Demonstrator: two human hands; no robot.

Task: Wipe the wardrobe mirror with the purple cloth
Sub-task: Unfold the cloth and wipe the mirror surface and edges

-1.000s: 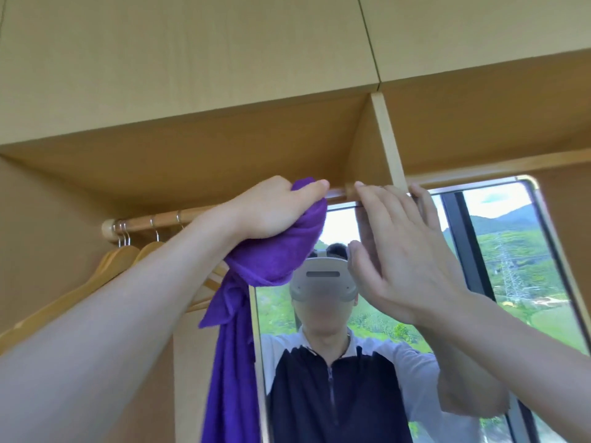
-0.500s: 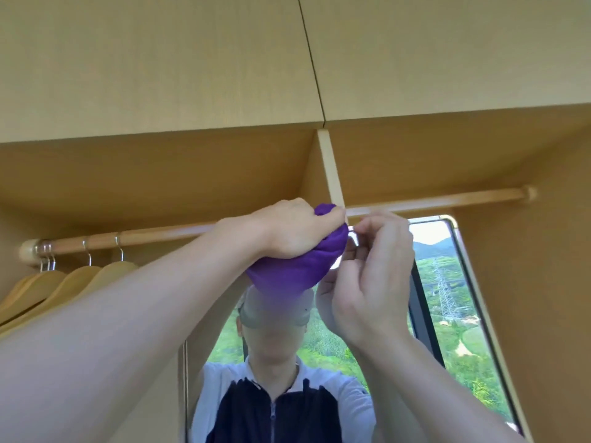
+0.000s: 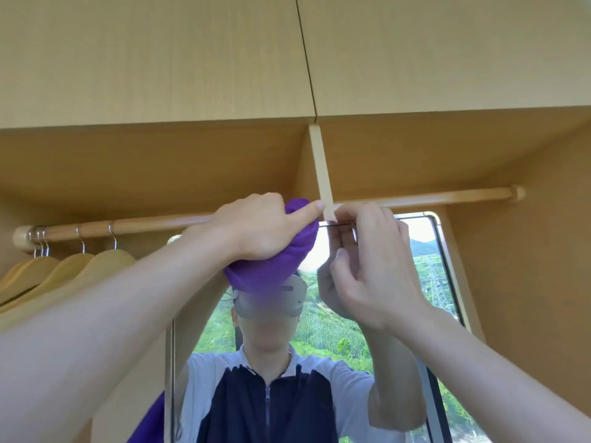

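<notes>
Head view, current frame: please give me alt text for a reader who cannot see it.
The left hand presses a bunched purple cloth against the top of the wardrobe mirror, while the right hand grips the mirror's upper edge. Wooden hangers hang on the rail to the left, under pale wood cabinets.

Both arms raised; left hand point(image 3: 262, 228) fisted, right hand point(image 3: 367, 266) half-curled.

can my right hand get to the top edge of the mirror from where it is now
Probably yes. The right hand is already raised at the mirror, its fingertips at the top edge next to the divider panel. Nothing lies between them; the left hand with the purple cloth sits beside it.
</notes>
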